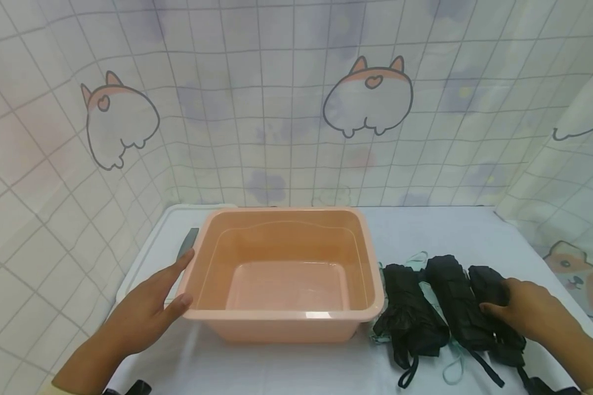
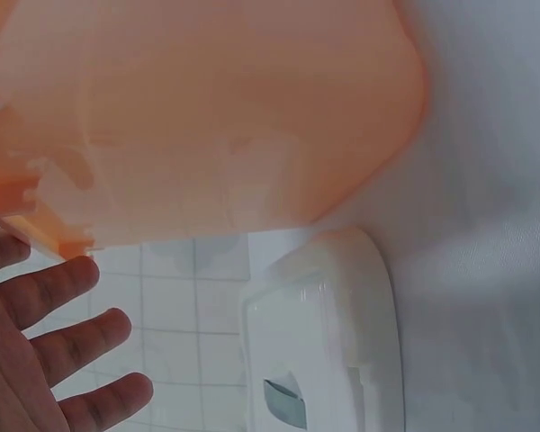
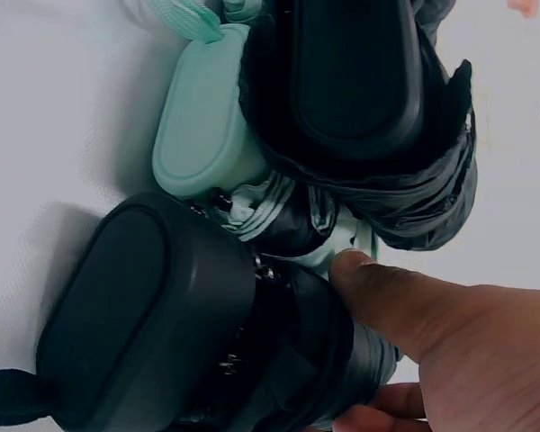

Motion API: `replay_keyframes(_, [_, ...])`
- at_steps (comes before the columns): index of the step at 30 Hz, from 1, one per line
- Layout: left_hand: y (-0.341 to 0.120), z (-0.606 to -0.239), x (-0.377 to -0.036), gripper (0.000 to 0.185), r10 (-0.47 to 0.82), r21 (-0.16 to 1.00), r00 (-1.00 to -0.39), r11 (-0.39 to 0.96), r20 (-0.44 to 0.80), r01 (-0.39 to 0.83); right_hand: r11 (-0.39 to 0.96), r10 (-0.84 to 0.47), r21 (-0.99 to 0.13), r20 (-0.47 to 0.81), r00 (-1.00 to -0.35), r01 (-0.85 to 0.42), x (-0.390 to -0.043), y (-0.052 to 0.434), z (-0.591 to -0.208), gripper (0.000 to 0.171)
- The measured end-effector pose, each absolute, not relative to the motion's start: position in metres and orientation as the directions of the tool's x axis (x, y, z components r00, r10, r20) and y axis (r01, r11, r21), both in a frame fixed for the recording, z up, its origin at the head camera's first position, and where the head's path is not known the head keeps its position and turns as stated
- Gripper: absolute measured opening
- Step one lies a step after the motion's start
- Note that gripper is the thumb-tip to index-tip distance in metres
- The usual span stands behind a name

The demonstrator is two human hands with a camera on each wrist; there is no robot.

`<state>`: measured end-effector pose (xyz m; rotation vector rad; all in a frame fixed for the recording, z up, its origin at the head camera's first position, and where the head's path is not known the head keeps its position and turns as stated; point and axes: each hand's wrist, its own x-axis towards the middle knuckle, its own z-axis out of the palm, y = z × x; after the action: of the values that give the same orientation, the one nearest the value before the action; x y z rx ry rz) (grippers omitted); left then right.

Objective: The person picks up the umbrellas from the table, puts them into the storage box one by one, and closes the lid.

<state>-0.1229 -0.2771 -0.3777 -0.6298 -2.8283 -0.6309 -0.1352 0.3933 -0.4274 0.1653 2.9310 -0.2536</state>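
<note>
A peach plastic basin (image 1: 286, 269) stands empty in the middle of the white table. My left hand (image 1: 178, 280) lies with straight fingers against its left wall, the thumb by the rim; the left wrist view shows the spread fingers (image 2: 67, 288) beside the basin (image 2: 207, 117). Right of the basin lie three folded black umbrellas (image 1: 410, 312) side by side, with a mint one (image 3: 202, 135) partly under them. My right hand (image 1: 504, 299) grips the rightmost black umbrella (image 1: 489, 285). In the right wrist view its thumb (image 3: 378, 288) presses on that umbrella (image 3: 162, 315).
A white plastic box (image 2: 324, 342) with a grey part (image 1: 188, 242) sits at the table's left edge behind my left hand. A checked curtain with cartoon animals (image 1: 368, 96) closes off the back and both sides. Umbrella straps (image 1: 486, 367) trail toward the front edge.
</note>
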Motion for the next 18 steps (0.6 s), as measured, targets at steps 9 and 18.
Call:
replay_keyframes(9, [-0.2776, -0.377, -0.1227, 0.071, 0.38, 0.369, -0.884, 0.808, 0.271, 0.46, 0.957, 0.149, -0.215, -0.219, -0.964, 0.197, -0.1324, 0.3916, -0.425, 0.095])
replay_keyframes(18, [-0.2789, -0.3787, -0.1231, 0.071, 0.377, 0.377, -0.889, 0.808, 0.259, 0.452, 0.927, 0.188, -0.27, -0.27, -0.944, 0.262, -0.1356, 0.3983, -0.4292, 0.107])
